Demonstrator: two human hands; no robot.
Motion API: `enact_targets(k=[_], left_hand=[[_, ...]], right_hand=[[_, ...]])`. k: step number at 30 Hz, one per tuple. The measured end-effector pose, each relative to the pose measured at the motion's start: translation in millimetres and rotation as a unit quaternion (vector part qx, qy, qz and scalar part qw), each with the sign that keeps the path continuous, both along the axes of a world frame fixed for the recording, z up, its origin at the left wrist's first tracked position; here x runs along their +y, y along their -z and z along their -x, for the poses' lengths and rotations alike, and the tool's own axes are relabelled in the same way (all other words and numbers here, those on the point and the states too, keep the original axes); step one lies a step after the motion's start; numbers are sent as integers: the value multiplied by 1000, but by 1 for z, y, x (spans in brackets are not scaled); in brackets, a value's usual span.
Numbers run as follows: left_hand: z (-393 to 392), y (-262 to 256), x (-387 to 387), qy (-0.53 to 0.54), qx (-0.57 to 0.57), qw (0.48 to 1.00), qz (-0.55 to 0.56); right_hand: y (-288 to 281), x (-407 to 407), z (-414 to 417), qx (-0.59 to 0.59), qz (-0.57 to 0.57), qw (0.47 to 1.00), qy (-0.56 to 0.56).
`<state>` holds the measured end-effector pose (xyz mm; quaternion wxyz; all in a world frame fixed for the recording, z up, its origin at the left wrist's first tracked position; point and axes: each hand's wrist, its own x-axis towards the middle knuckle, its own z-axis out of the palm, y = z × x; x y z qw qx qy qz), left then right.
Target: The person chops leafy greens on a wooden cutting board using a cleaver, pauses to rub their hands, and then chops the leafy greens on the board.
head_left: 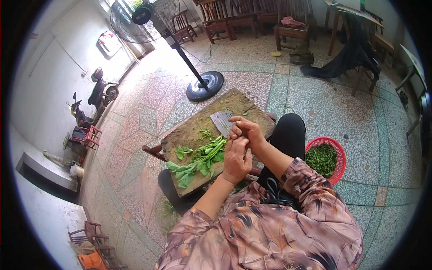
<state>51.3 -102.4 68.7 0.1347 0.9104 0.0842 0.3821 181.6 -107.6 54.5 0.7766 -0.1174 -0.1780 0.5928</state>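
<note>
A worn wooden chopping board [195, 125] lies in front of me. Leafy green vegetables with long stalks [202, 160] rest on its near left part, beside small chopped bits. The flat metal blade of a cleaver [221, 122] is by the stalk ends; its handle is out of sight. My right hand [249, 132] is over the blade's right edge, fingers curled and index finger more extended. Just below it, my left hand [238, 158] has bent fingers touching or nearly touching the right one, close to the stalk ends. Whether either hand holds anything is hidden.
A red plastic basket [342, 158] of chopped greens stands on the floor to my right. Beyond the board is a pedestal fan [205, 86]. Wooden chairs [292, 30] line the far side, with boots [301, 54] on the floor. A scooter [101, 89] stands by the left wall.
</note>
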Motion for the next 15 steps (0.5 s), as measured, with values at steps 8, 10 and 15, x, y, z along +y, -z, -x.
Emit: enact_targets(k=[8,10,15], left_hand=[[0,0,0,3,-7,1000,16],[1,-2,-2,9,-8,1000,17],[-1,0,-2,11,-30,999,25]], right_hand=[[4,2,-2,0,15,1000,-12],[4,1,-2,33,30,999,-24],[5,4,0,41,61,997,-9]])
